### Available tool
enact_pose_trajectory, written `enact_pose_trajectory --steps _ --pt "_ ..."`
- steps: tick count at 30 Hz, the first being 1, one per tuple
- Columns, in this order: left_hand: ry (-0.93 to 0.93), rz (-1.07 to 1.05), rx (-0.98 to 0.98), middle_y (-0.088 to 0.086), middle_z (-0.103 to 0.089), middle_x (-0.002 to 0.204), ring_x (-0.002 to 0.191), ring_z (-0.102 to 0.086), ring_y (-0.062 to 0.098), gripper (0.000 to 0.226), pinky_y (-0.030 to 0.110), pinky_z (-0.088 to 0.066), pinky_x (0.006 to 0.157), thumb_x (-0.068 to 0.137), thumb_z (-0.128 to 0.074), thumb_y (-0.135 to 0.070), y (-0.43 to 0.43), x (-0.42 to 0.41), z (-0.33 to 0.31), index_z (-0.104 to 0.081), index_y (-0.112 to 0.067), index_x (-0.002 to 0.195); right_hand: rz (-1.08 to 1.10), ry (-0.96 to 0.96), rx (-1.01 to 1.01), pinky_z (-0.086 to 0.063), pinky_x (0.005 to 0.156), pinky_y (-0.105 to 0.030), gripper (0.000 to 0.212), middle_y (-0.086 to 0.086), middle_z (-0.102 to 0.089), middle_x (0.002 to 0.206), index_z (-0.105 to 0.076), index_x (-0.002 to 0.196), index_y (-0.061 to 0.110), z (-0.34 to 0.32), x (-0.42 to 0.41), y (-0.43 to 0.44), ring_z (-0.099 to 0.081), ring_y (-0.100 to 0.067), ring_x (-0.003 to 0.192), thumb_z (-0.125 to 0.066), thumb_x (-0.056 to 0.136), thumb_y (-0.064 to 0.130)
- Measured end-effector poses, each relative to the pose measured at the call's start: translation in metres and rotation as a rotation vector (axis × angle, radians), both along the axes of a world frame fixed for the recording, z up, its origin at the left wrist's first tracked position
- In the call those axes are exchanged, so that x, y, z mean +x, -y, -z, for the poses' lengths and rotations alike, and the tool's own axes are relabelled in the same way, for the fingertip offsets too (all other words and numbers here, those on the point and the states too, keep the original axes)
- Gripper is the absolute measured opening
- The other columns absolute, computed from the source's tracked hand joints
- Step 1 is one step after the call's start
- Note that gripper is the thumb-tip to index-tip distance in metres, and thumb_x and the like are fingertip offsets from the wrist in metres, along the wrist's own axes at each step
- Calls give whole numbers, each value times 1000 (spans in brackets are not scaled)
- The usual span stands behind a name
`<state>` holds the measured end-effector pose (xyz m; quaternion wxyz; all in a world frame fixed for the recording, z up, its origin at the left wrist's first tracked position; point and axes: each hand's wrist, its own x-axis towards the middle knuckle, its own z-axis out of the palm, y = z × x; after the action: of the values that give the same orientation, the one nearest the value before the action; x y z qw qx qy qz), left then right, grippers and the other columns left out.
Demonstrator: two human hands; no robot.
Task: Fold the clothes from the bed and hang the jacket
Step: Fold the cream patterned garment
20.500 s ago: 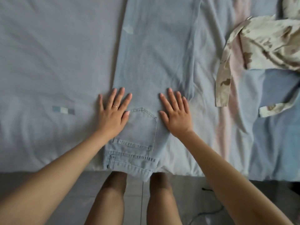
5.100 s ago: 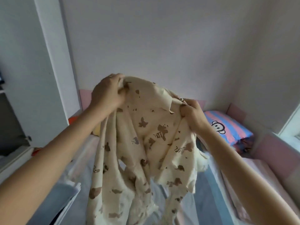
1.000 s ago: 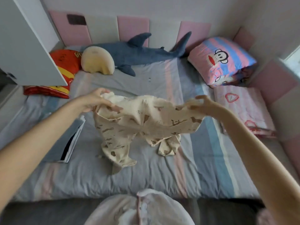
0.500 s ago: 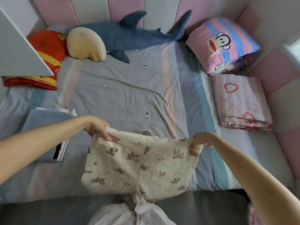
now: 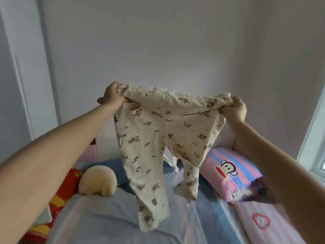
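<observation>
Here, in the head view, both arms reach forward and up, and the trousers (image 5: 158,134) hang between them in front of the white wall (image 5: 158,41). The left hand (image 5: 111,93) grips one end of the waistband, fingers curled into the cloth. The right hand (image 5: 236,107) grips the other end, with fabric bunched in its fist. The waistband is stretched almost level between the two hands.

The trousers are cream with small brown prints. Their legs hang down, parted below the crotch. The leg on the left falls long and fairly straight, its cuff low over the bed (image 5: 105,219). The leg on the right is crumpled and ends higher. Whether the lower cuff touches the sheet cannot be told.

The bed has a pale blue sheet with faint pink stripes. A cream cushion (image 5: 97,181) lies left of the trousers, just beside a red cushion (image 5: 59,196) with yellow marks at the left edge. A monkey pillow (image 5: 228,175), striped pink and blue, lies to the right, under the right forearm. A pink blanket (image 5: 260,222) with a heart outline lies near it, at the lower right. A window (image 5: 316,138) shows at the right edge.
</observation>
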<state>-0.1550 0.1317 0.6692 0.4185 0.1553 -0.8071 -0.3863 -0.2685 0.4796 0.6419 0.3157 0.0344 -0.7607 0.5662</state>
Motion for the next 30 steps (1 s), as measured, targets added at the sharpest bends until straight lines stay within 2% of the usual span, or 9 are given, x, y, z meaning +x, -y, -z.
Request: enact_pose_trajectory --steps 4,7,9,12,14,19,23,26,30 --pt "41 44 13 1 -56 112 98 -48 17 35 19 -27 59 82 -65 0 1 -8 36 -55 -15 112 15 72 -26 -48 72 -25 48 -1 -64 94 -62 112 16 23 -1 -11 -60 -18 87 -65 66 -1" --pt "204 113 53 -1 -60 105 101 -53 27 33 34 -44 85 80 -63 -1 13 -13 108 -55 -32 90 -5 188 8 -52 78 -33 52 -4 -63 97 -59 115 14 84 -4 -23 -60 -21 89 -68 66 -1" --pt "311 150 90 2 -59 105 101 -54 28 36 41 -48 88 78 -64 4 17 -8 166 -53 -29 89 -64 276 143 -46 67 -27 41 -6 -61 89 -62 110 7 136 3 -33 -57 -20 83 -68 70 -1" --pt "485 234 136 6 -56 89 85 -48 20 22 31 -38 72 77 -68 -4 7 20 268 -52 -16 86 -169 507 364 -37 57 -26 14 -9 -58 81 -64 87 5 233 26 -46 -52 -16 79 -70 75 0" --pt "610 272 156 1 -50 73 74 -43 18 24 30 -30 66 68 -70 -22 3 38 351 -47 -17 73 -219 705 501 -34 58 -29 18 -10 -56 79 -57 73 11 316 40 -53 -51 -18 77 -72 73 0" --pt "951 257 326 -8 -43 58 65 -39 13 30 29 -27 67 60 -70 -31 -8 126 576 -43 -18 63 -257 1120 766 -35 67 -29 41 -14 -63 101 -59 108 2 531 117 -68 -60 -31 95 -78 72 13" --pt "1075 238 367 -5 -52 63 67 -47 12 26 29 -32 68 58 -69 -39 -28 223 700 -48 -23 62 -291 1253 822 -38 66 -31 32 -16 -65 98 -60 99 5 641 204 -85 -61 -36 94 -75 72 14" --pt "1121 243 319 2 -62 79 82 -60 23 25 34 -42 75 74 -77 -10 -50 294 770 -54 -19 72 -354 1260 834 -33 61 -32 20 -15 -65 89 -57 83 6 719 270 -99 -59 -31 83 -74 73 8" --pt "1117 188 257 6 -65 82 80 -61 24 16 36 -44 73 78 -74 -4 -67 352 817 -59 -7 76 -333 1257 893 -26 64 -30 16 -16 -63 91 -61 89 3 772 332 -123 -56 -35 88 -71 77 8"
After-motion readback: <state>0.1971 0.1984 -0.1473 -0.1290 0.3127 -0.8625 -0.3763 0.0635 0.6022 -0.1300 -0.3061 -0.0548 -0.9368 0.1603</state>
